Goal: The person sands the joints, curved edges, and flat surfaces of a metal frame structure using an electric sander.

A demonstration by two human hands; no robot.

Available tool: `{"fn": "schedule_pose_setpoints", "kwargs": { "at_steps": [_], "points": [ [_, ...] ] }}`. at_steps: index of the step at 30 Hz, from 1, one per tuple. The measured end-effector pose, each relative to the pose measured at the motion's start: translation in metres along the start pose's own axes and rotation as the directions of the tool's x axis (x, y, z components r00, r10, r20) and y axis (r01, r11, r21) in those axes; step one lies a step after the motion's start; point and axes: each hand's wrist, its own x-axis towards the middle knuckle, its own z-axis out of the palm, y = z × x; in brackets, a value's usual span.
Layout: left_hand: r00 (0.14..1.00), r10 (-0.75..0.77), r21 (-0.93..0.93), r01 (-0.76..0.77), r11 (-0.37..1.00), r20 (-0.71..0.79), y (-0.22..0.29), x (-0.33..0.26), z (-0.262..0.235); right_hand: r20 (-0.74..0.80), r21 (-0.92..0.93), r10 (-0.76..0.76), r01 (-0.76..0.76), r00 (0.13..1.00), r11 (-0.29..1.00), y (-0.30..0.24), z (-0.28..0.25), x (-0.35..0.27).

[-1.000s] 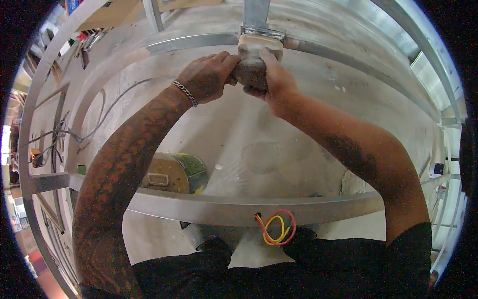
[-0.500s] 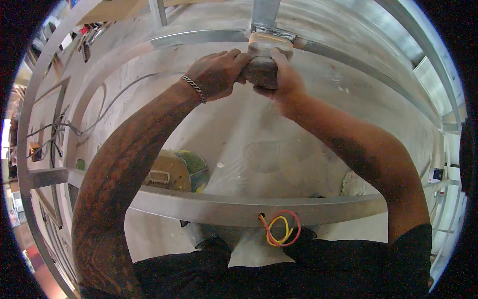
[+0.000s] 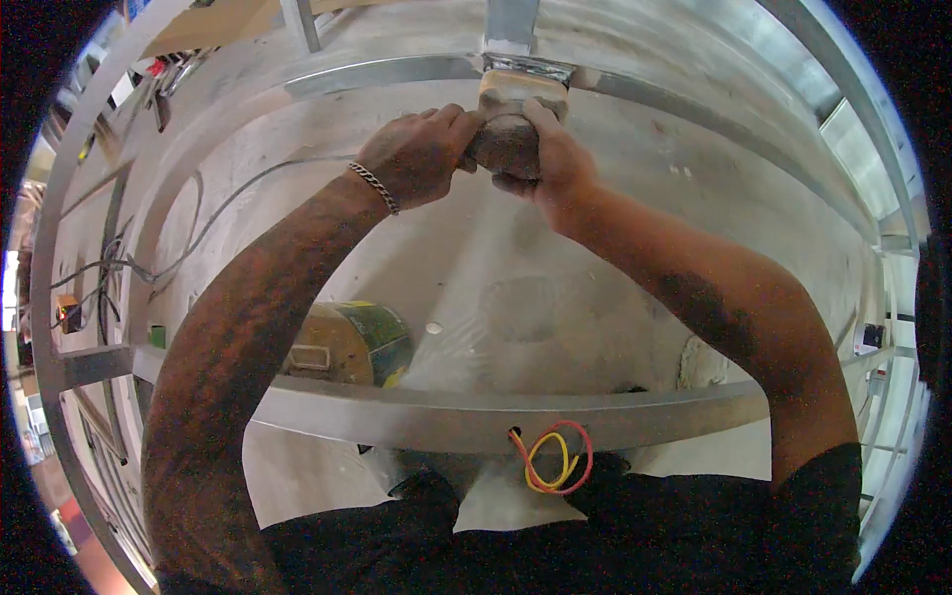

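Observation:
Both my hands are on a dusty power sander (image 3: 508,145) with a dark rounded body and a pale yellow front end. My left hand (image 3: 421,154), with a chain bracelet at its wrist, closes round the sander's left side. My right hand (image 3: 560,159) wraps the right side, thumb on top and fingers underneath. The sander's front end is up against or right by the shiny joint (image 3: 528,67), where a metal upright (image 3: 511,25) meets a curved metal bar (image 3: 397,69). Contact there cannot be made out. A grey cord (image 3: 268,177) runs left from near my left hand.
A square metal bar (image 3: 654,416) crosses in front of my body, with a loop of red and yellow wires (image 3: 555,458) hanging from a hole. Below lies a green and tan drum (image 3: 352,342) on its side. Tangled cords (image 3: 114,268) and metal posts (image 3: 99,352) stand left.
The view has shifted slightly, so the bars and sander sit a little further left. Both hands keep their hold, and the sander's body looks slightly turned.

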Motion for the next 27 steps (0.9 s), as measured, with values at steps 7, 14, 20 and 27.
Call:
{"fn": "schedule_pose_setpoints", "kwargs": {
  "at_steps": [7, 14, 20, 27],
  "points": [
    [0.999, -0.037, 0.006, 0.037, 0.999, 0.003, 0.001, 0.0, 0.001, 0.105, -0.23, -0.142, 0.163, 0.984, 0.96, 0.002, -0.009, 0.014],
    [1.0, -0.018, 0.036, 0.017, 0.999, 0.011, 0.002, -0.001, 0.004, 0.019, -0.098, -0.016, 0.018, 1.0, 0.995, 0.005, -0.007, 0.019],
    [0.999, -0.023, 0.026, 0.024, 0.999, -0.038, 0.002, -0.002, 0.003, 0.04, -0.072, -0.064, 0.067, 0.997, 0.995, 0.002, -0.009, 0.017],
    [1.0, -0.017, 0.035, 0.017, 0.999, 0.006, 0.001, -0.005, 0.003, -0.04, -0.05, 0.02, -0.022, 0.999, 0.999, 0.004, -0.001, 0.018]
  ]
}}
